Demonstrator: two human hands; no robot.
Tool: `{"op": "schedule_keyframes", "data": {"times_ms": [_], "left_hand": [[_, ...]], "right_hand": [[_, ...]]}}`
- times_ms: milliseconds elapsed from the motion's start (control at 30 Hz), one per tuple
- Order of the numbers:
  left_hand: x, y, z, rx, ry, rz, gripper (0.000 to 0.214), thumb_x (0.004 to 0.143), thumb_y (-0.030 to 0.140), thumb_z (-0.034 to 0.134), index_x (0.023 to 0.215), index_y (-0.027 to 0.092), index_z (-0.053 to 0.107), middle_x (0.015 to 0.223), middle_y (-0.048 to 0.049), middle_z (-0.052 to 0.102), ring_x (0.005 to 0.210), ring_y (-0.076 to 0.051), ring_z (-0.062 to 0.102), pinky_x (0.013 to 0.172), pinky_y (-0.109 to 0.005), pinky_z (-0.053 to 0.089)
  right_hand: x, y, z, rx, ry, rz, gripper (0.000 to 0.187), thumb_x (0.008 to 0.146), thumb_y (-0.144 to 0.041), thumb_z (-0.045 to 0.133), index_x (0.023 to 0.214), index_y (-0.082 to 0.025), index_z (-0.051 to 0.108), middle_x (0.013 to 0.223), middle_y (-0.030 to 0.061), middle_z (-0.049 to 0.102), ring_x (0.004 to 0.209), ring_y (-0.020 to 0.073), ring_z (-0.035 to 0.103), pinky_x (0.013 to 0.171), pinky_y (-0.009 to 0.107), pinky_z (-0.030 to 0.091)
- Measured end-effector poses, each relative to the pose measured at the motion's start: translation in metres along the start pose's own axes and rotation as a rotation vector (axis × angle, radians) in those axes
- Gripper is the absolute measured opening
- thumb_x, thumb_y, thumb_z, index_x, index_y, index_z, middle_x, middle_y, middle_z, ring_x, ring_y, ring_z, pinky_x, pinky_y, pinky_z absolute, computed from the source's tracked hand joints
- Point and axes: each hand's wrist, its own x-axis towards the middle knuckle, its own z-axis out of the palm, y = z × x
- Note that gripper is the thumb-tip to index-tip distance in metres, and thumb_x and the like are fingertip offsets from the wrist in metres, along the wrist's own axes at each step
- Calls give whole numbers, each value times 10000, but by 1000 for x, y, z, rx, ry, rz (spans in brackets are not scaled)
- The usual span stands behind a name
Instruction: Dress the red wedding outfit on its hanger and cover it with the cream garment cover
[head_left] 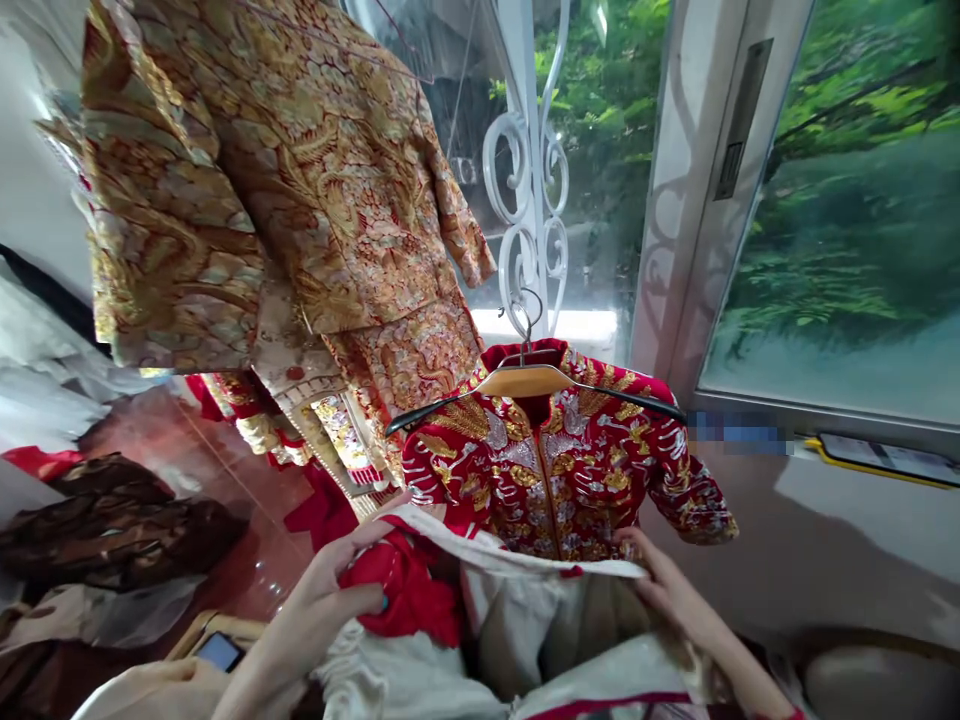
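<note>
Held out in front of me is a garment with a white waistband [517,562] and a pale lining [517,625]. The band is stretched between my two hands, and its kind is not plain. Closed on the left part of the band is my left hand [322,590], its thumb pressing against bunched red cloth [427,595]. The fingers of my right hand [664,578] pinch the band's other end. Just beyond it hangs a red jacket [517,470] with gold and silver embroidery, on a hanger [525,380]. The held garment covers the jacket's lower part.
A long gold brocade robe [315,200] hangs at the upper left, with more embroidered clothes [337,440] below. White scrollwork [525,180] stands before the window. A yellow-edged flat object [885,460] rests on the right ledge. Dark brown cloth [112,510] is heaped at left, and a phone-like device [219,652] lies below.
</note>
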Motion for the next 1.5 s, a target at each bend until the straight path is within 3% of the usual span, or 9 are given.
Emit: {"op": "schedule_keyframes", "data": {"times_ms": [167, 267, 367, 567, 767, 933, 1133, 1333, 1500], "left_hand": [[51, -1, -4, 110, -83, 59, 506, 412, 110, 536, 874, 164, 734, 992, -54, 740, 932, -261, 656, 722, -288, 522], [77, -2, -5, 187, -105, -8, 558, 406, 115, 521, 928, 148, 714, 808, -16, 723, 674, -191, 623, 565, -259, 466], [98, -8, -8, 182, -110, -83, 631, 428, 124, 517, 1038, 126, 683, 557, 50, 605, 478, -125, 506, 476, -232, 372], [124, -20, -14, 244, -61, -40, 657, 424, 111, 492, 1053, 121, 683, 452, 91, 454, 403, -100, 406, 429, -224, 261], [121, 12, -20, 263, -76, 35, 441, 449, 127, 542, 847, 148, 731, 596, 36, 626, 530, -125, 500, 492, -221, 379], [101, 45, -29, 412, -107, 126, 505, 435, 109, 521, 875, 158, 762, 885, -32, 760, 884, -255, 658, 751, -298, 523], [86, 68, -20, 620, 68, 238, 576, 398, 60, 552, 923, 181, 755, 1107, -44, 733, 1150, -326, 587, 1065, -380, 389], [81, 54, -4, 527, 14, 318, 429, 460, 166, 699, 889, 167, 674, 1004, -50, 696, 1032, -270, 608, 1016, -378, 417], [89, 32, -27, 353, 35, 301, 333, 465, 207, 736, 771, 176, 610, 856, -32, 673, 932, -228, 624, 951, -366, 459]], "right_hand": [[8, -86, -63, 17, 245, 72, 618, 766, -253, 528, 1359, -224, 357, 647, -64, 531, 506, 152, 496, 499, 261, 416], [27, -130, -81, 12, 337, -57, 778, 739, -214, 555, 1458, -243, 257, 739, -36, 597, 523, 146, 526, 507, 262, 441], [57, -151, -90, -74, 262, -127, 740, 727, -207, 541, 1434, -225, 321, 678, -57, 576, 499, 138, 515, 509, 259, 438], [95, -158, -99, -306, 139, -186, 568, 729, -234, 492, 1292, -166, 468, 549, -88, 510, 485, 139, 489, 516, 254, 386], [89, -176, -111, -447, 172, -236, 414, 761, -274, 469, 1169, -221, 512, 500, -87, 528, 471, 159, 485, 517, 257, 361], [83, -179, -114, -547, 222, -240, 286, 793, -287, 474, 1075, -247, 497, 548, -62, 570, 491, 180, 520, 552, 272, 386], [75, -176, -112, -551, 257, -257, 324, 796, -283, 483, 1115, -226, 474, 652, -10, 649, 488, 186, 553, 557, 277, 402], [73, -175, -115, -507, 196, -223, 309, 785, -283, 499, 1089, -255, 448, 687, -19, 672, 549, 192, 605, 582, 267, 422], [82, -175, -123, -518, 115, -183, 305, 773, -316, 504, 1067, -265, 440, 657, -17, 682, 519, 200, 578, 569, 283, 401]]}}
